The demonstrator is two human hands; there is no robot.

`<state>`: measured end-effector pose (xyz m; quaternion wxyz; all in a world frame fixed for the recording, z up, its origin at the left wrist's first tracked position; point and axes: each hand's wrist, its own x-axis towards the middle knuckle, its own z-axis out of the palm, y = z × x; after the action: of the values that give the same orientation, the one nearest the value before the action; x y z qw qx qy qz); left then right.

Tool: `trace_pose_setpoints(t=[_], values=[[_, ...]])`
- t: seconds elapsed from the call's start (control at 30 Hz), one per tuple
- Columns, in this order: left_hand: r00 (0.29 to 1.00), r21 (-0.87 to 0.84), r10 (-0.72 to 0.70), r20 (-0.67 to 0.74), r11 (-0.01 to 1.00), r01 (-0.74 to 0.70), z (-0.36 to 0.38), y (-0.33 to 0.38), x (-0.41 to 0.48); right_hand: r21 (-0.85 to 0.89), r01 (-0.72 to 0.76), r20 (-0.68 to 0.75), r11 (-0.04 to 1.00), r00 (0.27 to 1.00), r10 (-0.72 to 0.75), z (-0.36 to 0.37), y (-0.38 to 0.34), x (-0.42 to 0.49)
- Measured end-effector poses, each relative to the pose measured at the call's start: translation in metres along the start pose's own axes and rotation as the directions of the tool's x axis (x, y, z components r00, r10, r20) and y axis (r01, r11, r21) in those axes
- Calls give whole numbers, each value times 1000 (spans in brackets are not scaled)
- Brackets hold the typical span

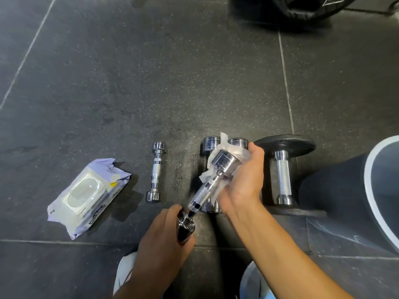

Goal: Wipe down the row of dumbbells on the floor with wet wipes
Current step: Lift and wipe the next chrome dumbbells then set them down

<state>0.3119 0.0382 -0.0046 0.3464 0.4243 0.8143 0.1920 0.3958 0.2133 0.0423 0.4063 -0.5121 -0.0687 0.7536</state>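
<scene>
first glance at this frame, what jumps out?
A chrome dumbbell is raised at centre: the left hand grips its lower end, the right hand holds a white wet wipe round its upper head. On the floor at left lies a purple wipes pack; a black-plated dumbbell lies at right.

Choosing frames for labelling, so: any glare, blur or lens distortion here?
Head view: glare spots on the lifted dumbbell, beside the wet wipe; floor seams bow slightly from wide-angle distortion; the wipes pack throws a soft shadow to its right; no obvious blur.
</scene>
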Motion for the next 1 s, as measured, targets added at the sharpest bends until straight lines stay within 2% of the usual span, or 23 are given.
trace_pose_setpoints(t=[0.03,0.1,0.17,0.2,0.23,0.27,0.3,0.33,0.37,0.43,0.47,0.53,0.6,0.63,0.67,0.7,0.73,0.77,0.83,0.9,0.93,1.0], values=[[1000,11,3,1,1000,-3,-2,1,-1,-23,7,-11,1000,1000,-7,-2,3,0],[997,-116,-22,73,993,31,-10,4,-5,-71,4,-39,997,999,-6,-6,6,2],[958,-334,-29,284,934,127,-16,5,-6,-91,-76,7,993,997,77,-12,6,4],[917,-479,-16,398,849,223,-15,0,-5,-69,-143,61,987,987,147,-15,6,4],[853,-611,29,521,710,349,-13,-5,-5,-53,-202,111,978,972,206,-20,6,7],[769,-712,139,624,508,485,-11,-11,-8,-37,-235,160,971,958,238,-26,5,9],[674,-731,283,682,277,624,-7,-15,-11,-24,-250,208,968,946,249,-32,4,10],[585,-678,420,693,106,727,-4,-18,-12,2,-263,270,965,929,253,-37,4,10],[524,-633,520,674,42,773,-3,-19,-12,36,-277,327,960,911,250,-41,4,9],[445,-599,655,610,13,801,2,-20,-9,136,-296,407,945,887,219,-41,1,6],[419,-593,695,584,13,805,4,-18,-9,167,-292,421,942,885,200,-39,-1,5],[411,-585,688,598,23,811,5,-17,-8,138,-276,374,951,904,208,-35,-5,7],[471,-615,596,650,49,787,0,-14,-4,91,-255,310,963,926,216,-31,-8,8],[546,-687,502,671,143,712,-3,-11,-2,97,-235,268,967,942,202,-29,-9,9],[652,-752,375,659,339,565,-9,-9,1,119,-213,223,970,957,183,-28,-10,11],[773,-723,247,584,592,356,-14,-6,4,134,-193,183,972,969,167,-28,-12,12],[871,-580,171,461,801,150,-17,-3,5,143,-183,156,973,975,160,-27,-13,14],[936,-409,132,327,913,14,-19,0,6,144,-185,145,972,976,164,-26,-15,13],[981,-158,153,117,978,-134,-19,2,5,159,-198,151,967,973,175,-24,-17,12],[970,147,239,48,959,-244,-17,0,4,135,-162,122,978,982,146,-23,-15,11],[958,242,287,23,928,-284,-15,-3,4,124,-122,95,985,989,110,-23,-13,11],[944,295,329,-11,903,-312,-14,-5,3,82,-40,52,996,998,36,-22,-10,11]])
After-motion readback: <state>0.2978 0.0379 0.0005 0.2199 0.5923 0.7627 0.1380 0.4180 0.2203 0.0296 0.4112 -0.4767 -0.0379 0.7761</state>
